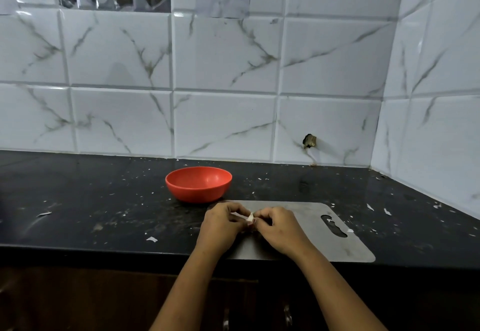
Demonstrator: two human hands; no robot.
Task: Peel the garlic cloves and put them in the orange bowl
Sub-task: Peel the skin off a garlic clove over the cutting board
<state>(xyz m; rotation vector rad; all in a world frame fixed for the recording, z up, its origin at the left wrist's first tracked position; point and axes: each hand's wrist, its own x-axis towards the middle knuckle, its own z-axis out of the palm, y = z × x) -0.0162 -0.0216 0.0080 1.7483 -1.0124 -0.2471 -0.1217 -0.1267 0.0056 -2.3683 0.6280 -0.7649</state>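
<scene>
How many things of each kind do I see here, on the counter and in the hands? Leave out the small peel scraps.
Orange bowl: 1
Metal cutting board: 1
Garlic clove, pinched between left hand and right hand: 1
Total: 3

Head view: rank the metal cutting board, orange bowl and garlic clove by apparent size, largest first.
1. metal cutting board, though nearer the camera.
2. orange bowl.
3. garlic clove, pinched between the left hand and right hand, mostly hidden, clearly smallest.
</scene>
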